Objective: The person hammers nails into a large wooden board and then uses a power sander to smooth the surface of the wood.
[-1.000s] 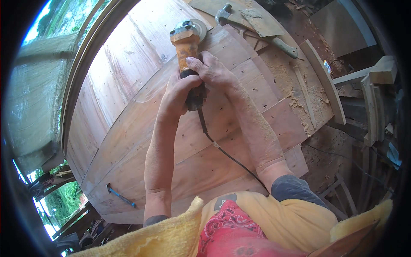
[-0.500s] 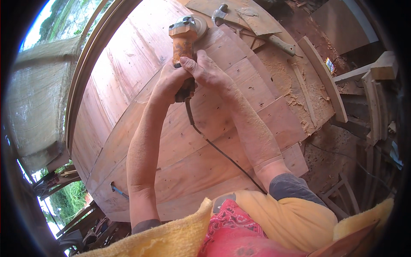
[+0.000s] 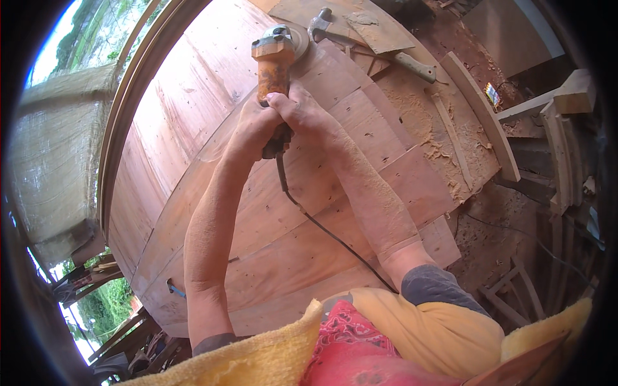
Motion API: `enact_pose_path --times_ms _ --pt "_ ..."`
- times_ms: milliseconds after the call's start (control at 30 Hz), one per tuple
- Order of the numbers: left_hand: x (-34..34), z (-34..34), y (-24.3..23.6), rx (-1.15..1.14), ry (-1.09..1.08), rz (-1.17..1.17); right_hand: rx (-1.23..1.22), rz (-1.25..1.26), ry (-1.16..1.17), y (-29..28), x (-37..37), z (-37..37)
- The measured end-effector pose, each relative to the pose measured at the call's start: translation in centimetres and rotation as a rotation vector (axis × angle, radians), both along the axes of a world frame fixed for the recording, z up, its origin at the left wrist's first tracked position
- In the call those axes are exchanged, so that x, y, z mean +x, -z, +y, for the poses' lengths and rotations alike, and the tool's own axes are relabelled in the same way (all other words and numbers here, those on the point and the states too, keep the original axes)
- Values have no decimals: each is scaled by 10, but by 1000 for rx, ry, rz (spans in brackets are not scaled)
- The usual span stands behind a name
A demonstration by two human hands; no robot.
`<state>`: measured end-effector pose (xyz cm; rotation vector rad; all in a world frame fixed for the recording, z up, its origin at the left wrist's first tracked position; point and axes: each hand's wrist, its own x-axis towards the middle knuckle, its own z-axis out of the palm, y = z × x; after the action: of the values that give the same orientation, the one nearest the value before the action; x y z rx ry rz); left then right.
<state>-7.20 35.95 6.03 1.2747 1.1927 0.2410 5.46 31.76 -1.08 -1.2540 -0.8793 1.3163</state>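
Observation:
Both my arms stretch forward over a curved surface of wooden planks (image 3: 290,225). An orange angle grinder (image 3: 273,72) with a round disc (image 3: 299,42) on its right side is gripped between my hands. My left hand (image 3: 256,122) wraps the rear of its body from the left. Around the same part from the right closes my right hand (image 3: 301,114), its thumb lying on top. The disc is at the planks; whether it touches them cannot be made out. From the grinder's back end a dark power cord (image 3: 335,235) runs toward my body.
A hammer (image 3: 318,24) and a wooden-handled tool (image 3: 415,67) lie on a sawdust-strewn board at the upper right. A loose curved wooden strip (image 3: 479,116) edges that board. At lower left sits a small blue tool (image 3: 174,288). Timber frames (image 3: 566,103) stand at far right.
The grinder and both hands have shifted slightly to the left in the picture. The whole surface and the tools on it have also slid a little leftward. My grip is unchanged.

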Motion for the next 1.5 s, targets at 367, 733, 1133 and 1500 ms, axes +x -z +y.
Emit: enact_pose_path --times_ms 367,733,1133,1500 --pt "-28 -10 -7 1 -82 -8 68 48 -93 4 -29 2" --pt "1 1 -3 -4 10 24 -58 97 38 -19 2 -12" --pt "-24 -7 5 -33 -34 -1 -33 94 -51 -12 -14 -9" --pt "-48 -23 -5 -18 -111 29 16 -40 -60 6 -51 -3"
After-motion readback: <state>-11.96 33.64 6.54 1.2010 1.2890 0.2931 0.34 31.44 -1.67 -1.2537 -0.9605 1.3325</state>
